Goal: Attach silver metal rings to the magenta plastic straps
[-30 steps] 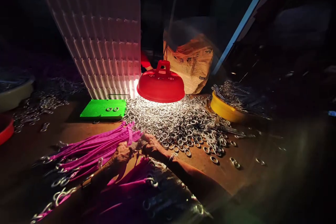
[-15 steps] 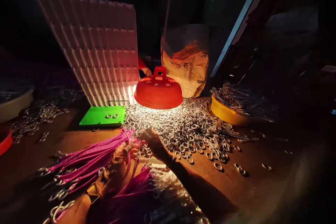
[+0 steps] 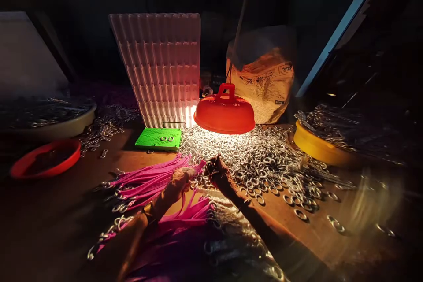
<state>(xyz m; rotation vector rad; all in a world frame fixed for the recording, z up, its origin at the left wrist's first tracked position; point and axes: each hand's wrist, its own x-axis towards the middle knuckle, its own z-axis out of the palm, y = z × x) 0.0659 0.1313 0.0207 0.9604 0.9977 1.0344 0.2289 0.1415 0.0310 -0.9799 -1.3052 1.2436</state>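
My left hand [image 3: 182, 179] is closed on the end of a pink strap [image 3: 199, 166], left of my right hand. My right hand [image 3: 216, 169] has its fingers pressed together beside the strap's tip, at the near edge of a wide heap of metal rings [image 3: 264, 154]; what it holds, if anything, is too dark to tell. More pink straps [image 3: 152, 175] with metal fittings on their ends fan out to the left. Another pink bundle [image 3: 194, 211] lies below my hands, beside pale straps [image 3: 231, 220].
A red lamp [image 3: 224, 116] hangs low over the rings. Behind stand a ribbed panel [image 3: 161, 66] and a paper-lined bag [image 3: 264, 83]. A green board [image 3: 155, 139] carries two rings. A yellow basin [image 3: 313, 145] is right, a red bowl [image 3: 71, 158] left.
The view has swung left, so the scene sits further right. My left hand has closed on a strap end, which now points toward my right hand. My right hand's fingers have drawn together.
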